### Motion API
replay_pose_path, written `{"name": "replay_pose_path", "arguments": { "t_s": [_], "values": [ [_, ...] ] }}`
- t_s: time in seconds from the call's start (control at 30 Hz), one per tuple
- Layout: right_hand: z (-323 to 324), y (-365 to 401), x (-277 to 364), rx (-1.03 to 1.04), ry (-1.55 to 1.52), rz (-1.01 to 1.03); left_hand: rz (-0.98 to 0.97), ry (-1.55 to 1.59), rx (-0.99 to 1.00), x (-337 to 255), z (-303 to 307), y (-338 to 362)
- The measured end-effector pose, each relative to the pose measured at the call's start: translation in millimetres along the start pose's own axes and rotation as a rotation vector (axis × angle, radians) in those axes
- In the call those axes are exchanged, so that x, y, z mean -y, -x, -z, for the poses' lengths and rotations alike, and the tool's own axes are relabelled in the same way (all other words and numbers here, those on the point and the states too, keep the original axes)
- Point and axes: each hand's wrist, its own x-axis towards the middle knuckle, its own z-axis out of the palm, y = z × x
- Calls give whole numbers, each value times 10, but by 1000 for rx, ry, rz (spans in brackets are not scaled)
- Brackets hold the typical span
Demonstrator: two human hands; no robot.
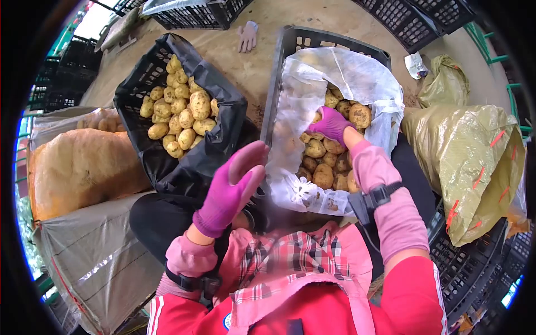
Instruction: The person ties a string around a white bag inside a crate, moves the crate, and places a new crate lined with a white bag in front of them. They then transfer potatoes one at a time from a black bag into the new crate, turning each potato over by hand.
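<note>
In a purple and pink glove, my left hand (pixel 231 187) is raised between two crates, fingers stretched and thumb apart, holding nothing. My right hand (pixel 331 126), in a matching glove, reaches into the right crate (pixel 272 106), which is lined with white sheeting (pixel 346 70). Its fingers curl round a potato (pixel 316 118) that shows partly between them. More potatoes (pixel 323 176) lie below and around that hand, some with soil on them. The left crate (pixel 134 106), lined with black plastic (pixel 220 92), holds a heap of yellowish potatoes (pixel 178 109).
A spare glove (pixel 247 37) lies on the floor beyond the crates. An orange mesh sack (pixel 84 167) stands at the left, and an olive woven sack (pixel 463 167) at the right. Black crates (pixel 402 25) stand at the back. A crumpled sack (pixel 445 81) lies behind the olive one.
</note>
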Motion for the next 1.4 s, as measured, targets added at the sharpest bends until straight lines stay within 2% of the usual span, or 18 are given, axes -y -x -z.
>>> {"name": "replay_pose_path", "arguments": {
  "t_s": [0.03, 0.07, 0.1, 0.23, 0.37, 0.43, 0.5, 0.53, 0.57, 0.63, 0.7, 0.8, 0.87, 0.93, 1.0, 1.1, 1.23, 1.4],
  "values": [
    [41, 262, 21, 24, -316, 146, 28, 15, -1, 136, -84, 44],
    [103, 571, 152, 48, -388, 190, 143, 134, 19, 165, -182, 95],
    [215, 978, 444, 111, -492, 129, 257, 248, 43, 166, -274, 124],
    [-77, 1876, 760, -41, -549, 396, 718, 839, 367, 83, -391, 175],
    [-524, 2297, 1093, -302, -515, 418, 554, 1054, 398, 317, -524, 321],
    [-649, 2381, 1203, -527, -275, 489, 31, 387, 139, 730, -670, 389],
    [-699, 2437, 1292, -693, -77, 555, -79, 449, 277, 575, -662, 494],
    [-687, 2450, 1281, -660, -68, 566, -131, 483, 349, 498, -658, 546],
    [-676, 2454, 1255, -628, -58, 576, -34, 992, 590, 518, -637, 506],
    [-697, 2516, 1276, -616, -91, 593, 231, 1407, 577, 540, -681, 569],
    [-765, 2532, 1236, -629, -108, 593, 503, 1173, 89, -9, -770, 747],
    [-847, 2617, 1225, -658, -87, 571, 554, 1273, 136, 90, -808, 793],
    [-900, 2686, 1208, -686, -58, 553, 122, 750, 122, 243, -846, 870],
    [-932, 2733, 1179, -708, -26, 546, 44, 713, 147, 309, -902, 963],
    [-953, 2782, 1148, -710, -116, 573, 312, 1160, 195, 103, -936, 1043],
    [-926, 2886, 1083, -658, -301, 602, 299, 1194, 297, 281, -944, 1031],
    [-928, 3016, 1007, -590, -608, 501, 209, 900, 217, 212, -894, 1142],
    [-815, 3157, 858, -428, -577, 464, 122, 780, 199, 214, -729, 1180]
  ]
}}
